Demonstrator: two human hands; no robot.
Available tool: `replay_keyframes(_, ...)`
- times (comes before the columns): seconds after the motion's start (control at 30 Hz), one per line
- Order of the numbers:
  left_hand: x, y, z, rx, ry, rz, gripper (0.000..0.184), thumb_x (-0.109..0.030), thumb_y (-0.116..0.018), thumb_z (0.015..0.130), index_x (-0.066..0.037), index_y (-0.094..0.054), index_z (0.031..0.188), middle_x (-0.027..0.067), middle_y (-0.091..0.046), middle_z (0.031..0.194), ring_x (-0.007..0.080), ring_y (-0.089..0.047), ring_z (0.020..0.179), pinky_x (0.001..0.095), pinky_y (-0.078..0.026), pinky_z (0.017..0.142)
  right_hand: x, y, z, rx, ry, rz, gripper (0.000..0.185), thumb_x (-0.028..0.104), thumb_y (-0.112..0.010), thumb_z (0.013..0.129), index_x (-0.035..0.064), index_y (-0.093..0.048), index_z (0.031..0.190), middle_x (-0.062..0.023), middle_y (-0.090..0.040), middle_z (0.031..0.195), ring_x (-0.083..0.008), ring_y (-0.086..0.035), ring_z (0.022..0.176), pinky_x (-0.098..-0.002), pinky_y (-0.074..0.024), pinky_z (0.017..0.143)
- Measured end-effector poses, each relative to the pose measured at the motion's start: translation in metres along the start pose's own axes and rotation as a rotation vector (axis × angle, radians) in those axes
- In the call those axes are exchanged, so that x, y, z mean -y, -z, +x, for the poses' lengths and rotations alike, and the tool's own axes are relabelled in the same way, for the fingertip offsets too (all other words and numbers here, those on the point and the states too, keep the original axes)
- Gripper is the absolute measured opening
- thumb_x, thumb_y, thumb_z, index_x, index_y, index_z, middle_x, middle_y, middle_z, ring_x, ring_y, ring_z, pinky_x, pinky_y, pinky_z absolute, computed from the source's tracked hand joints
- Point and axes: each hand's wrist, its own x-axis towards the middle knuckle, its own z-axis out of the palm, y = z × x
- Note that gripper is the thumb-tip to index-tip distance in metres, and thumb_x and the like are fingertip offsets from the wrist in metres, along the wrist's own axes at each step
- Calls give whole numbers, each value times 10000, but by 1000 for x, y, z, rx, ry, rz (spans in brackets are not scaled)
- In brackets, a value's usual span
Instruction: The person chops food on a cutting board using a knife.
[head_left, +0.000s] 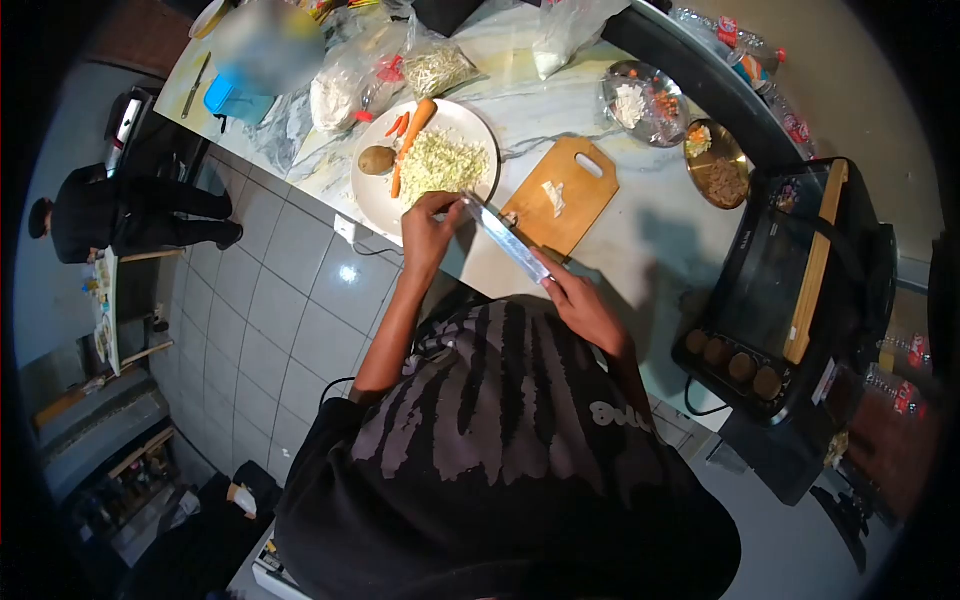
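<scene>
My right hand is wrapped round the handle of a knife, its wide blade slanting up to the left. My left hand has its fingers pinched at the blade's tip, above the near rim of a large plate. On that plate lie a heap of chopped pale green vegetable, a carrot, a brown potato-like piece and small red chillies. Partly behind the blade is a wooden cutting board with some white pieces on it.
Plastic bags of food stand at the back. To the right are a bagged bowl, a metal plate of food and a black toaster oven. A small knife lies far left. Another person stands away to the left.
</scene>
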Motion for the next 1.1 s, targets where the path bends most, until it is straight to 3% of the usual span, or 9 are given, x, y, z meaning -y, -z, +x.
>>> replay_keyframes(0.13,7,3,8,-153,29,3,251,-110,-751,864,-8,-744,1092,150,-730,944,252,-721,832,332,-557,776,15,11,16,76,-65,-33,470,183,-469,1061,200,-420,1527,-235,-592,1345,-453,-602,1126,-424,-476,948)
replay_keyframes(0.37,0,2,12,-199,34,8,245,-115,-729,886,-15,-720,1109,98,-648,837,202,-605,727,337,-508,700,20,11,20,133,-103,-78,479,195,-475,1061,239,-409,1533,-251,-623,1277,-465,-613,1032,-436,-481,916)
replay_keyframes(0.43,7,1,16,-236,16,-9,217,-60,-694,888,-30,-714,1101,89,-604,831,192,-565,727,337,-495,702,17,8,19,3,93,-86,491,193,-496,1052,233,-409,1533,-256,-658,1157,-465,-613,943,-437,-491,864)
replay_keyframes(0.53,13,5,16,-342,-66,100,343,55,-604,846,-86,-715,1139,102,-557,956,192,-529,761,333,-489,738,21,11,14,-7,-53,-107,509,179,-522,1037,237,-414,1531,-245,-667,1042,-446,-614,849,-439,-494,808)
replay_keyframes(0.63,24,10,20,-411,-164,164,478,113,-552,783,-113,-706,1174,142,-570,1029,303,-559,939,390,-473,853,13,-13,19,-215,87,-35,521,187,-513,1024,269,-409,1528,-225,-670,926,-431,-647,833,-483,-493,737)
replay_keyframes(0.8,10,14,29,-425,-237,225,413,48,-590,808,-108,-712,1171,160,-599,1064,342,-560,1002,415,-460,873,6,-33,27,-286,144,-38,537,109,-568,998,261,-464,1503,-182,-653,1127,-383,-616,943,-404,-511,840)
replay_keyframes(0.9,-5,1,20,-173,-240,60,283,-28,-643,859,-84,-726,1123,128,-666,1018,296,-612,933,385,-491,835,-16,-46,28,-357,146,-39,515,99,-571,1003,191,-473,1500,-137,-681,1133,-311,-643,928,-373,-512,835)
replay_keyframes(0.97,0,-18,14,-14,-285,29,230,-36,-657,860,-76,-738,1071,124,-682,974,300,-622,960,382,-493,862,-33,-56,32,-717,241,337,490,131,-603,1006,82,-484,1479,-73,-690,1066,-171,-628,894,-322,-499,809)
replay_keyframes(1.1,-34,-42,14,363,-493,47,204,-53,-661,862,-72,-745,1047,132,-694,990,330,-623,1004,410,-497,893,-54,-40,26,-766,-214,525,291,239,-674,976,-20,-642,1104,-39,-628,804,-117,-570,721,-302,-480,681)
